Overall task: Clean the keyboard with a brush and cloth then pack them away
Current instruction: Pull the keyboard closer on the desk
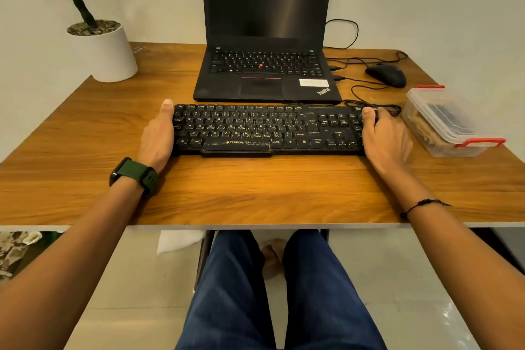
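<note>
A black Zebronics keyboard (268, 129) is laid flat across the middle of the tabletop (255, 193), its long side parallel to the near edge and its far side just in front of an open ThinkPad laptop (265, 37). It is held at both short ends: the left hand (157, 136) is pressed against the left end with the thumb lying along that edge, and the right hand (383, 136) is curled round the right end, thumb on the top corner; the fingers beneath cannot be seen. The keyboard is judged to be a light, stiff plastic slab that will slide easily on the smooth wood, so the two ends are the sound places to take hold, the keys being loose-capped and best left unpressed. Its cable (372, 106), trailing from the far right corner toward the laptop, is likely to tug if the board is lifted or turned far. Near the right edge a clear lidded box with red clips (451, 119) is set; something is visible inside, possibly the brush and cloth, though it cannot be made out. A wired mouse (386, 74) lies toward the far right corner, a white plant pot (106, 51) at the far left corner.
</note>
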A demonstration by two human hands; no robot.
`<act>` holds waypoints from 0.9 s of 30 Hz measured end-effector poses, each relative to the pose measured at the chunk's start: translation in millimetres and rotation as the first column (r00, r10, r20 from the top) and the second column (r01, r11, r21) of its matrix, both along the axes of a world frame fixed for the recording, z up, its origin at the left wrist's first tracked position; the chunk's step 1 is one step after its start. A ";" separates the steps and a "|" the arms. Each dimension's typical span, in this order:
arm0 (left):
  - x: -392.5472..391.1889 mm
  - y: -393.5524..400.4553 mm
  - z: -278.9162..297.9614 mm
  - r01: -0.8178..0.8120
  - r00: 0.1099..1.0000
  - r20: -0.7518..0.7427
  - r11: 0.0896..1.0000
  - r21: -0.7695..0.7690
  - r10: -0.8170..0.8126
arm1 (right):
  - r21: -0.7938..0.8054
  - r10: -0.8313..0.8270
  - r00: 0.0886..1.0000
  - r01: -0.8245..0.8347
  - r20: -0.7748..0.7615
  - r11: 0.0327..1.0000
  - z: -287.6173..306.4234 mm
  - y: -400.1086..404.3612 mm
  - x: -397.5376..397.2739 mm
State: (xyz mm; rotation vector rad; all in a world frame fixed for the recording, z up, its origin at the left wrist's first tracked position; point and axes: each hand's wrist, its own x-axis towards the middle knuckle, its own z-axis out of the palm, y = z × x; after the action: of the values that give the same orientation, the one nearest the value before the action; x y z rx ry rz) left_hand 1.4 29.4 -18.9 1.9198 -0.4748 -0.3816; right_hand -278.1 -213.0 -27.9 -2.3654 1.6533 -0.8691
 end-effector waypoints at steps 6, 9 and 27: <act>-10.1 10.7 -4.7 -0.028 1.000 0.012 1.000 0.005 0.028 | -0.007 0.012 1.000 -0.012 -0.024 1.000 -1.1 11.0 -11.9; -11.9 10.8 -4.8 -0.021 0.999 0.042 1.000 0.011 0.021 | 0.007 0.008 0.999 -0.008 -0.032 1.000 0.1 13.2 -10.8; -60.6 -31.9 48.2 0.120 0.909 0.403 0.993 -0.018 -0.102 | -0.081 0.087 0.996 -0.090 -0.036 0.993 43.1 22.7 -41.4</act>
State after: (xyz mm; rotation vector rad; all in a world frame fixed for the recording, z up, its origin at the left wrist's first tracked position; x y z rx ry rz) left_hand -59.2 -2.5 29.2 1.9373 -0.8586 -0.0420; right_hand -319.5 -190.3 15.2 -2.4992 1.5393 -0.9039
